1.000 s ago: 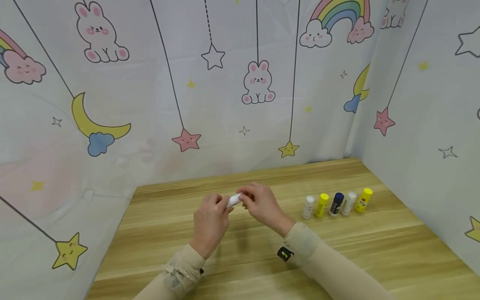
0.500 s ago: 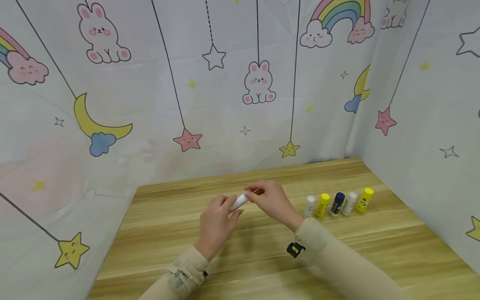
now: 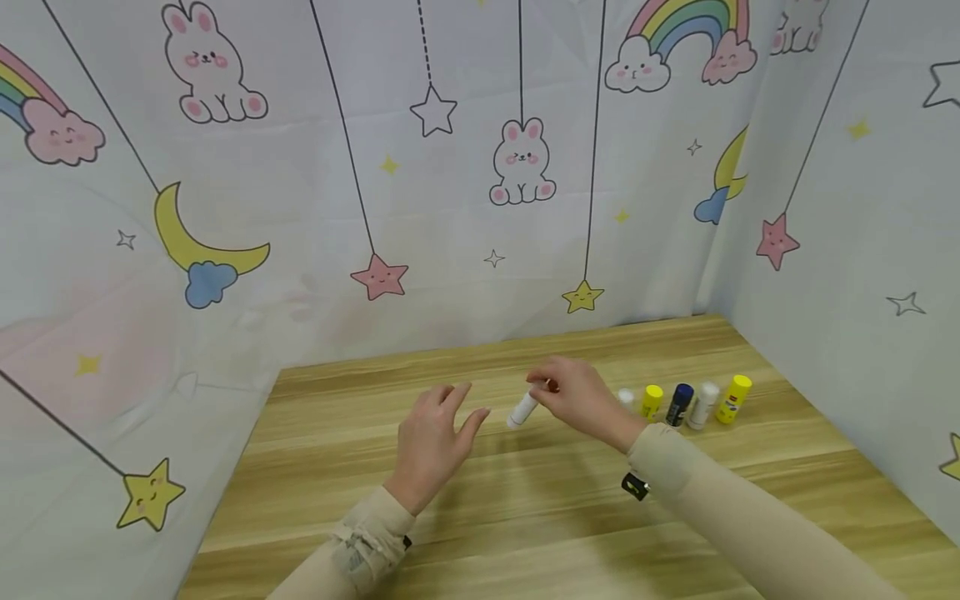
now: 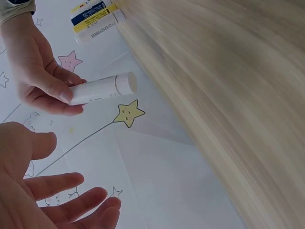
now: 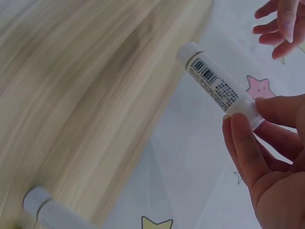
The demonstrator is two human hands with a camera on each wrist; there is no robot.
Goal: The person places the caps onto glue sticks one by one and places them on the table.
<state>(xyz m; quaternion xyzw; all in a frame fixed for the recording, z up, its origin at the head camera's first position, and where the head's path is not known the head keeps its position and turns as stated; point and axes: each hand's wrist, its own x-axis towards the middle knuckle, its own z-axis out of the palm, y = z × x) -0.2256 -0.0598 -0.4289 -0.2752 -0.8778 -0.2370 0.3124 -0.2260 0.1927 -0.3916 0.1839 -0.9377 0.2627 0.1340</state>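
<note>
A white glue stick (image 3: pixel 522 409) with a printed barcode label hangs tilted over the table, pinched at its upper end by my right hand (image 3: pixel 576 398). In the right wrist view the thumb and fingertips (image 5: pixel 242 125) close round that end of the glue stick (image 5: pixel 214 82), its other end pointing away from the hand. To the left, my left hand (image 3: pixel 431 446) is apart from the glue stick, fingers spread and holding nothing. The left wrist view shows its thumb and fingers (image 4: pixel 52 183) loosely extended below the glue stick (image 4: pixel 102 89).
Standing upright at the right of the wooden table (image 3: pixel 360 500) is a row of glue sticks: a white one (image 3: pixel 626 397) partly behind my right hand, a yellow one (image 3: pixel 652 402), a dark blue one (image 3: pixel 679 406), another white one (image 3: pixel 703 407) and a larger yellow one (image 3: pixel 734 400). Patterned cloth (image 3: pixel 450 308) hangs behind.
Earlier both hands held the white glue stick between them. My left hand has let go and opened, while my right hand has carried the stick to the right, toward the row.
</note>
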